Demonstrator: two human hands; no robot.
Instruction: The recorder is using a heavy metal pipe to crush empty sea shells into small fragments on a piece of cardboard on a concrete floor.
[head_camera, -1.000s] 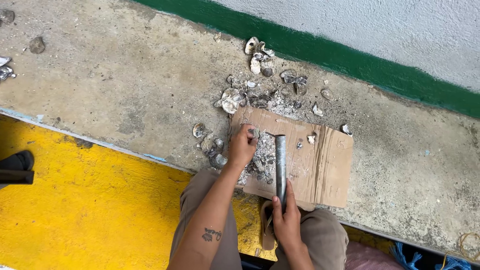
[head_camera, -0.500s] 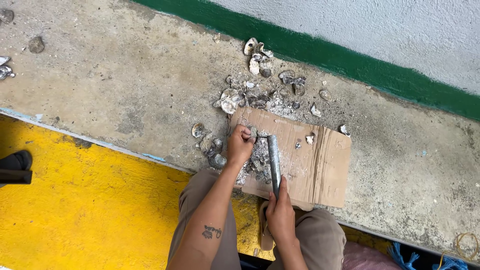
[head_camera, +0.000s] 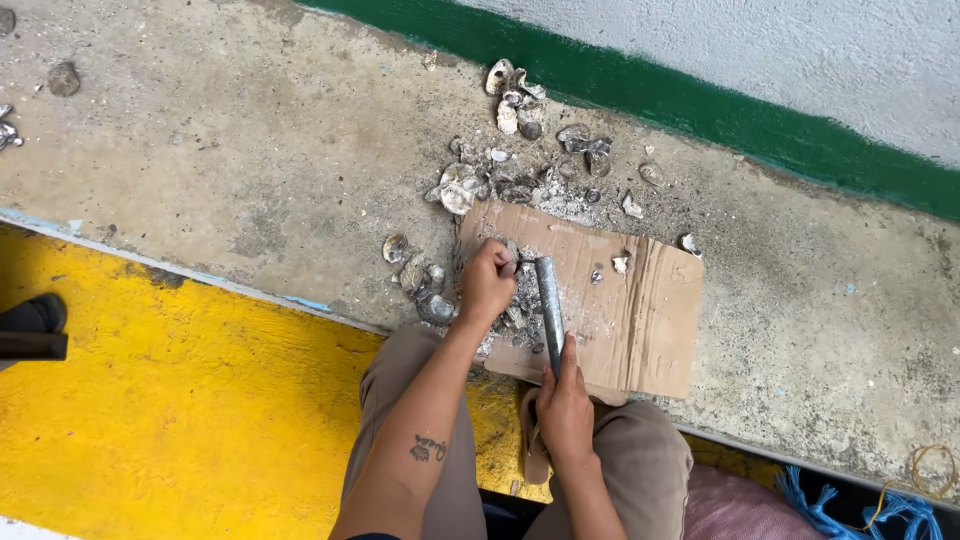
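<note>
A flat piece of brown cardboard (head_camera: 640, 310) lies on the concrete in front of my knees. My left hand (head_camera: 487, 283) is closed on a small grey shell piece at the cardboard's left part, beside a heap of crushed shell bits (head_camera: 522, 310). My right hand (head_camera: 565, 405) grips the lower end of a grey metal bar (head_camera: 549, 300), whose far end rests on the cardboard right of my left hand.
Several whole and broken shells (head_camera: 520, 150) lie scattered on the concrete beyond and left of the cardboard. A green painted stripe (head_camera: 700, 105) runs along the wall base. Yellow floor (head_camera: 170, 400) is at the left, blue rope (head_camera: 880, 505) at the lower right.
The metal bar has swung slightly left and nearer my left hand, and my right hand has shifted a little left. My left hand stays on the shell pile.
</note>
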